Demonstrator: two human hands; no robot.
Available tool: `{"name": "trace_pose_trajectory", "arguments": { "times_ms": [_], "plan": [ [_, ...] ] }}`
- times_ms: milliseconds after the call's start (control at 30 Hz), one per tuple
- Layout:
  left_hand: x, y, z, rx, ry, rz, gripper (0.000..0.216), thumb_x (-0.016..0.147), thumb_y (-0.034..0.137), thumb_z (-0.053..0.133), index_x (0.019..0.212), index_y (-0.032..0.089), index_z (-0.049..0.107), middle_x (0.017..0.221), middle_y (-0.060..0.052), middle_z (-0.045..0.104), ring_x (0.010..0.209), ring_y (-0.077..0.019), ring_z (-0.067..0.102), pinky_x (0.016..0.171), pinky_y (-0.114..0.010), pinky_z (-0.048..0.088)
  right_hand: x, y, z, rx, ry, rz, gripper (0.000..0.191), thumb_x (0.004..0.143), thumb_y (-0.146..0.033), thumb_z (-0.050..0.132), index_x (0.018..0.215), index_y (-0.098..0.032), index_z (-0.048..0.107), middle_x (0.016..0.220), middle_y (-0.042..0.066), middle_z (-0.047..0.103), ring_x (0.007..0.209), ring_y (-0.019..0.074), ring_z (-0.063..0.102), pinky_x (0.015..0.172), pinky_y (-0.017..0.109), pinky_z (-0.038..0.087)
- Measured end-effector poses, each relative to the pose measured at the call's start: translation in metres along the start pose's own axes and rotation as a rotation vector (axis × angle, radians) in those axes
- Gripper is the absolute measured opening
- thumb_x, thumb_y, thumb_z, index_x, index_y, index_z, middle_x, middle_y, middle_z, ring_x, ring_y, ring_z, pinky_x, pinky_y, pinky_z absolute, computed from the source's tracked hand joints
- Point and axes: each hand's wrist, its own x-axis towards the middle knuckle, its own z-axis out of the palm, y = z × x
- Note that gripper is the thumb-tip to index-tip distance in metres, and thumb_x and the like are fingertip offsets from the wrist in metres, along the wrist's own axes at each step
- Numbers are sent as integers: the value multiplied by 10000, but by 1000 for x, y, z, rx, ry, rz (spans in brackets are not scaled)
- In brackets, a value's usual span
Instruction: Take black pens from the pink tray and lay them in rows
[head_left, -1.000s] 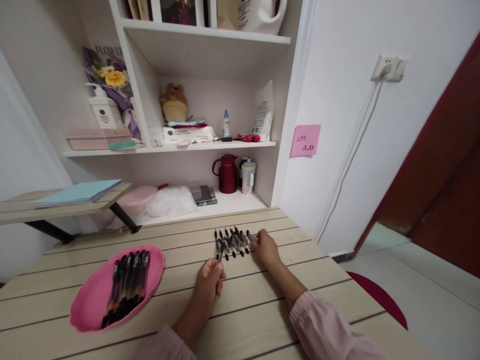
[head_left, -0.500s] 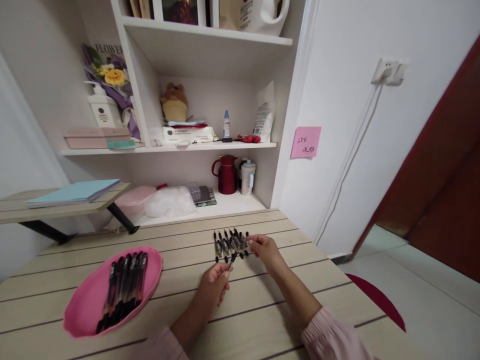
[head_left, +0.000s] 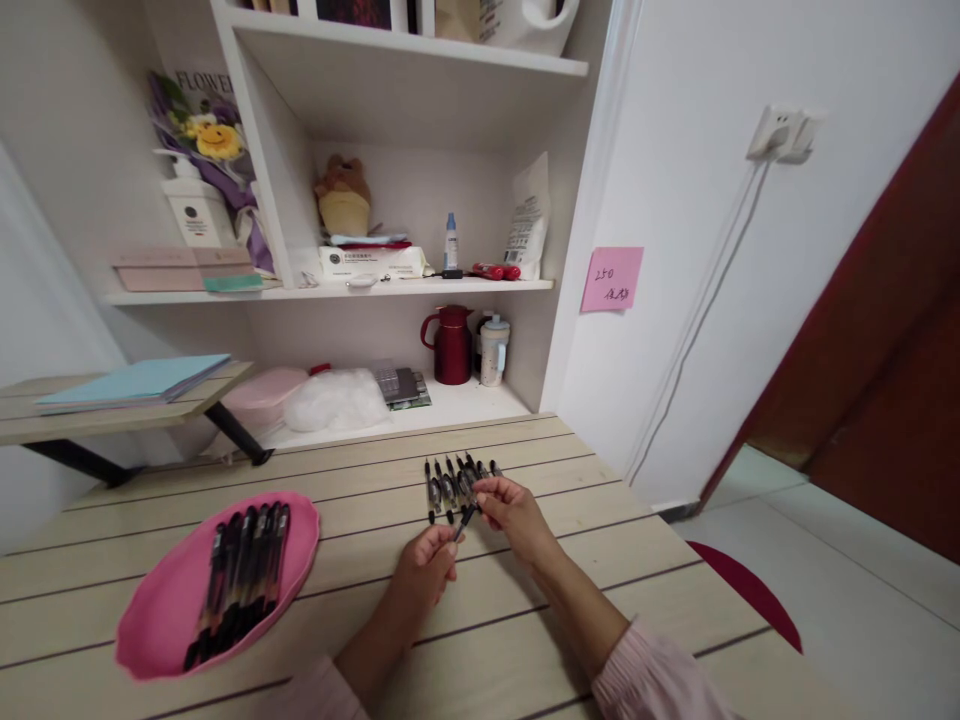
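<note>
Over the pale slatted wooden table (head_left: 525, 610), my left hand (head_left: 427, 568) pinches the lower end of a black pen (head_left: 466, 518). My right hand (head_left: 511, 515) is closed on the upper end of the same pen, fingers pinched together. Just behind both hands lies a short row of several black pens (head_left: 454, 480) side by side on the table. To the left sits a pink oval tray (head_left: 161, 610) with several more black pens (head_left: 240, 575) lying in it.
Behind the table stands a white shelf unit with a red jug (head_left: 451, 346), a small white cup (head_left: 495, 352), a plastic bag (head_left: 334, 400) and boxes. A pink sticky note (head_left: 611, 279) is on the right wall. A small side desk with a blue folder (head_left: 131, 380) is at left.
My left hand lifted one pen from the row and my right hand left the row's right end and closed on that pen's other end. The view shifted slightly.
</note>
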Motion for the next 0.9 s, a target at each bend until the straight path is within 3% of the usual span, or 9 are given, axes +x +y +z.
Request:
{"name": "trace_pose_trajectory", "arguments": {
  "times_ms": [300, 500, 700, 900],
  "plan": [
    [-2, -1, -1, -1, -29, 73, 340, 655, 393, 604, 891, 152, 559, 441, 86, 469, 340, -37, 255, 388, -194, 150, -9, 0, 0, 155, -108, 187, 364, 501, -362, 804, 740, -129, 658, 497, -38, 502, 437, 49, 409, 400, 178, 247],
    [-10, 2, 3, -2, 4, 180, 243, 674, 354, 598, 818, 161, 565, 458, 80, 471, 366, -42, 251, 408, -199, 164, -8, 5, 2, 55, -32, 178, 374, 532, -422, 785, 577, -150, 533, 417, -54, 464, 367, 29, 313, 370, 182, 172],
    [-11, 5, 2, 29, -22, 165, 226, 696, 336, 576, 833, 158, 557, 456, 80, 468, 364, -45, 254, 413, -201, 167, -10, -1, 1, 188, -159, 179, 358, 525, -348, 799, 764, -147, 623, 607, -9, 587, 454, 51, 429, 406, 180, 263],
    [-8, 2, 3, 32, -17, 196, 193, 705, 311, 566, 819, 156, 556, 452, 78, 467, 382, -47, 258, 422, -197, 182, -11, 3, 1, 171, -110, 197, 333, 548, -361, 788, 611, -157, 533, 483, -41, 510, 402, 37, 357, 389, 181, 206]
  ]
}}
